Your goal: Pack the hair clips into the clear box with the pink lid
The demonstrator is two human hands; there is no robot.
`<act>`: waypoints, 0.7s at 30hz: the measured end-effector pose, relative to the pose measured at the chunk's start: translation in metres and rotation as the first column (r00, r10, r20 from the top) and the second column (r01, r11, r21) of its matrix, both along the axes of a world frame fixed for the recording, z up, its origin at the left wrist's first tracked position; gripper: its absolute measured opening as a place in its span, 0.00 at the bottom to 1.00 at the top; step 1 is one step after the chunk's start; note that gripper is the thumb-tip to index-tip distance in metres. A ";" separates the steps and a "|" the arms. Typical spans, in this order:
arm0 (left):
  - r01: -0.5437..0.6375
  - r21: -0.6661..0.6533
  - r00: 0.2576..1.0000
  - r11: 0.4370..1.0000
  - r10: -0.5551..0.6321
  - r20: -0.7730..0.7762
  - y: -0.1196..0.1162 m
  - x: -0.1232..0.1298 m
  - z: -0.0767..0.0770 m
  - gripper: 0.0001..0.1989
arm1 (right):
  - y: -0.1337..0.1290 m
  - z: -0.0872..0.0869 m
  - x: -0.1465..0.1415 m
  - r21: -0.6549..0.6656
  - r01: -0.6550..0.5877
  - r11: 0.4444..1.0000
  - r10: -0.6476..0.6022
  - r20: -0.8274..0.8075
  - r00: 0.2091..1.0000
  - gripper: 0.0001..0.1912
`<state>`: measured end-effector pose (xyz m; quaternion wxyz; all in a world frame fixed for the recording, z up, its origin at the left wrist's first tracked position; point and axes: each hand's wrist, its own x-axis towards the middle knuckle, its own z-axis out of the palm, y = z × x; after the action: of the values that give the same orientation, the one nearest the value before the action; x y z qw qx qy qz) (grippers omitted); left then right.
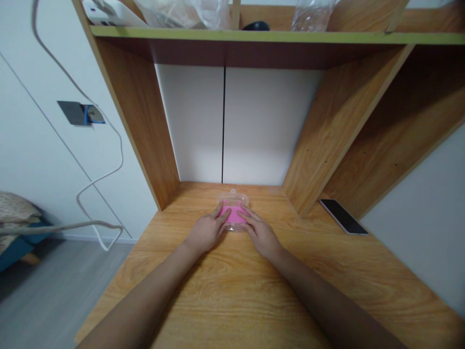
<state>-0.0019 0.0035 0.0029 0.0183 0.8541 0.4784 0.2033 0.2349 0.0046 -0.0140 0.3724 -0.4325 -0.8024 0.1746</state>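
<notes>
A small clear plastic case (238, 198) lies on the wooden desk with its lid raised at the back. Inside it, or on top of it, is a bright pink object (235, 214). My left hand (207, 232) grips the left side of the pink object, thumb on top and the other fingers around its edge. From the right, my right hand (262, 235) holds the same object, its fingers resting across the pink surface. Both hands also touch the case's sides.
A dark phone (343, 216) lies at the right on the desk (232, 291). Wooden uprights stand on both sides. An overhead shelf (254, 35) holds a power strip (111, 13), plastic bags and a clear bottle. A white cable (118, 140) hangs at the left.
</notes>
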 end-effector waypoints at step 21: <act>0.208 0.556 0.921 0.805 -0.353 0.167 -0.042 0.001 0.076 0.25 | 0.001 -0.002 0.002 0.010 -0.032 0.999 0.032 -0.050 0.998 0.23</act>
<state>-0.0006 -0.0383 0.0791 -0.1239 0.8528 0.2644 0.4330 0.2374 0.0058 -0.0157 0.3917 -0.4134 -0.8004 0.1874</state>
